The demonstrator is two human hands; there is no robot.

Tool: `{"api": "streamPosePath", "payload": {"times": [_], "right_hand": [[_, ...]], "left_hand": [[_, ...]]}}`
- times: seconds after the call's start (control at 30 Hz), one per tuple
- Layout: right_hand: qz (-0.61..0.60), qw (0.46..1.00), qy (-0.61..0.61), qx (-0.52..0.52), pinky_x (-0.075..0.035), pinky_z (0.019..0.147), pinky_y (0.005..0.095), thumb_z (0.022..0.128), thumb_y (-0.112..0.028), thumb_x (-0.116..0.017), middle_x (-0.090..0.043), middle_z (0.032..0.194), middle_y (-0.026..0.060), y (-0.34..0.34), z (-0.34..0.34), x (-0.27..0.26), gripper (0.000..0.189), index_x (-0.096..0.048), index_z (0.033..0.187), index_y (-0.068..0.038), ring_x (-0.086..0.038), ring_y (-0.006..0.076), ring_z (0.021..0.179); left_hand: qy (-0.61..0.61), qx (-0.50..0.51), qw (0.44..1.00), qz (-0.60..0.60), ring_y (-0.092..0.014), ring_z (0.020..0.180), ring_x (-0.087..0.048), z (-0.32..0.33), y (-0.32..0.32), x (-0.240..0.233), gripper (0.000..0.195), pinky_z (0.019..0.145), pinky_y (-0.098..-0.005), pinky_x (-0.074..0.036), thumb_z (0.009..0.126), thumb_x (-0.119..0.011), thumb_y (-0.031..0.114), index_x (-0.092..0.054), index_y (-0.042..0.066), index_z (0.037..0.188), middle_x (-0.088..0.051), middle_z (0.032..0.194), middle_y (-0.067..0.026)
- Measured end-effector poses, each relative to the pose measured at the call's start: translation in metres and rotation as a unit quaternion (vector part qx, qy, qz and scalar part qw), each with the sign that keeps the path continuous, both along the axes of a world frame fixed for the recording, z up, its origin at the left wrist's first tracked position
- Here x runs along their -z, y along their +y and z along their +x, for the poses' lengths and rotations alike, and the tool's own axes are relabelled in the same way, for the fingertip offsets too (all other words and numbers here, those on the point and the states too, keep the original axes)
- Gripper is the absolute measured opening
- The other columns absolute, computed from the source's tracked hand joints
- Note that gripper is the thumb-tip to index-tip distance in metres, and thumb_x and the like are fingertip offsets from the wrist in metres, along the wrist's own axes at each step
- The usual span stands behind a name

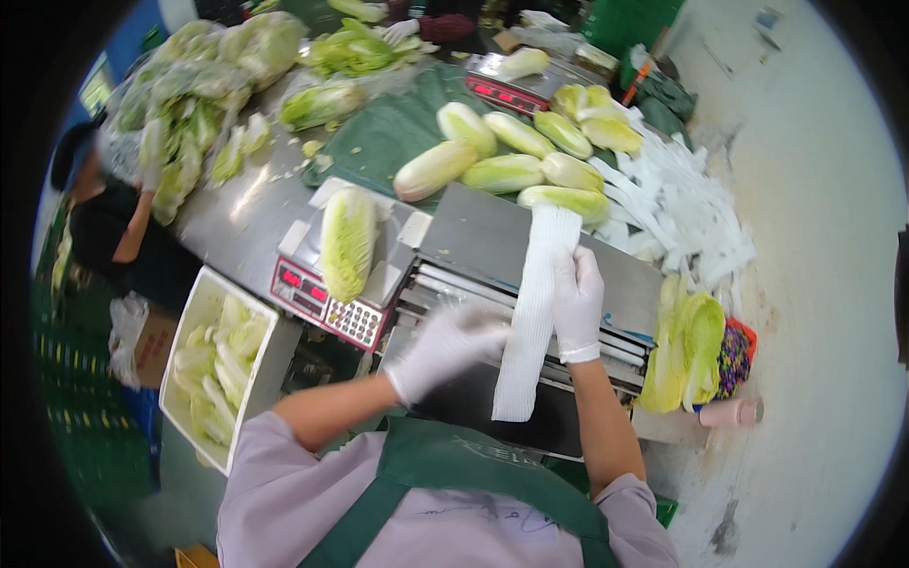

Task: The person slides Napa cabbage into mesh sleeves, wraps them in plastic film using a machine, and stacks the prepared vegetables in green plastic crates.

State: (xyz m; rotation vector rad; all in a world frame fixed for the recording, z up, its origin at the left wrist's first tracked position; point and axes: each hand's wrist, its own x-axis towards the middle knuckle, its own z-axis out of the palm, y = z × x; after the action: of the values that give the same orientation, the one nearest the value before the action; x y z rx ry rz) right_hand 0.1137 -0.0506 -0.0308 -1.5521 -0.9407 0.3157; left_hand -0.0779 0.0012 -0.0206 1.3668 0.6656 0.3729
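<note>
My right hand (578, 302), in a white glove, grips the edge of a long white ribbed sleeve (529, 319), which hangs lengthwise above a wrapping machine with rollers (461, 280). From the left, my gloved left hand (451, 348) reaches to the sleeve's near part; it is blurred, and its fingertips' hold cannot be made out. A napa cabbage (348, 245) lies on a digital scale (334, 305) left of the machine. Beyond the machine several trimmed cabbages (504, 174) rest on a green cloth (376, 142). The sleeve's far end touches or overlaps the nearest of them.
White sleeves (682, 199) are heaped at the right. Loose cabbage leaves (685, 348) and a pink bottle (731, 412) lie nearer. A foam box (266, 319) holds leaves at the left. Another person (106, 220) handles cabbage there; a second scale (508, 92) and another person's gloved hand (401, 32) are beyond.
</note>
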Motion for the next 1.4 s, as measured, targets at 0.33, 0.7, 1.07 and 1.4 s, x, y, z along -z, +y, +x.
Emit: {"api": "streamPosePath", "payload": {"times": [0.33, 0.7, 1.07, 1.4], "right_hand": [[-0.015, 0.98, 0.196, 0.028, -0.032, 0.045, 0.0184, 0.104, -0.021, -0.049, -0.044, 0.069, -0.0067, -0.081, -0.003, -0.005, 0.02, -0.056, 0.092, -0.007, -0.039, 0.0007, 0.053], [-0.303, 0.886, 0.098, -0.336, -0.042, 0.066, 0.0234, 0.097, -0.014, -0.057, -0.057, 0.077, -0.0028, -0.106, -0.046, -0.046, 0.017, -0.064, 0.095, 0.002, -0.048, 0.0043, 0.072], [-0.244, 0.868, 0.18, -0.394, -0.048, 0.06, 0.0272, 0.099, -0.024, -0.051, -0.065, 0.069, 0.0074, 0.001, -0.097, -0.016, 0.034, -0.067, 0.101, 0.006, -0.058, 0.0128, 0.063], [-0.062, 0.91, 0.31, -0.266, -0.049, 0.083, 0.0265, 0.096, -0.023, -0.064, -0.062, 0.107, 0.0063, 0.108, -0.176, 0.058, 0.03, -0.062, 0.112, 0.002, -0.059, 0.0113, 0.092]], "left_hand": [[-0.052, -0.265, 0.962, -0.037, -0.01, 0.07, -0.063, -0.021, -0.084, 0.03, 0.022, 0.065, -0.0292, -0.051, 0.096, -0.062, 0.02, -0.063, -0.001, 0.092, -0.064, 0.072, -0.0065], [-0.072, -0.22, 0.969, -0.091, -0.007, 0.085, -0.058, -0.063, -0.05, 0.041, 0.034, 0.075, -0.0247, -0.05, 0.093, -0.068, 0.024, -0.061, 0.002, 0.118, -0.065, 0.098, -0.0022], [-0.231, -0.269, 0.927, -0.123, -0.012, 0.085, -0.062, -0.12, 0.047, 0.004, 0.024, 0.075, -0.0266, -0.051, 0.093, -0.066, 0.016, -0.059, 0.001, 0.11, -0.063, 0.09, -0.0026], [-0.071, -0.265, 0.833, 0.48, -0.011, 0.097, -0.058, -0.136, 0.139, 0.033, 0.014, 0.088, -0.0269, -0.046, 0.091, -0.068, 0.013, -0.065, 0.004, 0.101, -0.063, 0.108, -0.005]]}}
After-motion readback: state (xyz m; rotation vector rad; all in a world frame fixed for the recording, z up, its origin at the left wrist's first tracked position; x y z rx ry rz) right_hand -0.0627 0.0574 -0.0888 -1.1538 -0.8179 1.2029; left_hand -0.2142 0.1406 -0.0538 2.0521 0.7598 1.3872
